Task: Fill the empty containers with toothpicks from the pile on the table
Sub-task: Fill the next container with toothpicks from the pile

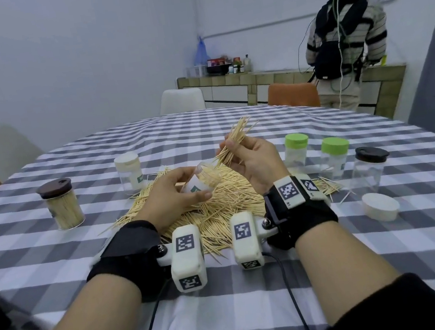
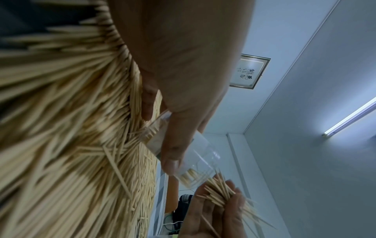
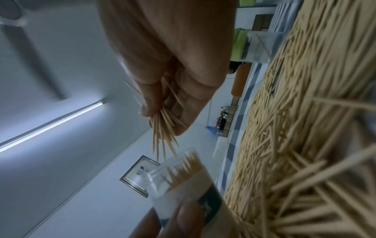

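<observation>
From the head view, the left hand (image 1: 171, 197) wraps its fingers and thumb around a clear container (image 1: 203, 179), tilted with its open mouth up and toward the right hand (image 1: 252, 162). The right hand pinches a bundle of toothpicks (image 1: 232, 142) between thumb and fingers, the lower tips just at the container's mouth, the upper ends fanning out beyond the fingertips. Both hands hover over the pile of toothpicks (image 1: 217, 210) on the checked tablecloth (image 1: 391, 237). Only this view shows the surroundings: left of the left fingers, a full brown-lidded jar (image 1: 61, 205) and a white-lidded jar (image 1: 129, 172); right of the right fingers, two green-lidded jars (image 1: 297, 152) (image 1: 335, 157), a clear black-lidded jar (image 1: 369, 170) and a loose white lid (image 1: 380, 206). A person in a striped top (image 1: 343, 33) stands at a counter beyond the table.

The left wrist view looks along the palm: the thumb (image 2: 173, 151) lies across the container's (image 2: 195, 162) clear wall, and toothpicks already inside show through it. Past the thumb tip, the other hand's fingers (image 2: 213, 209) clasp the bundle. The pile (image 2: 71, 128) fills the left of the picture, blurred. A framed picture (image 2: 250, 71) hangs on the wall.

The right wrist view shows the pinch close: the bundle's (image 3: 164, 128) points stick out below the fingertips (image 3: 181, 116), just above the container's rim (image 3: 175, 162); pointed tips of the toothpicks inside reach almost to that rim. The left hand's fingertips on the label are blurred here.
</observation>
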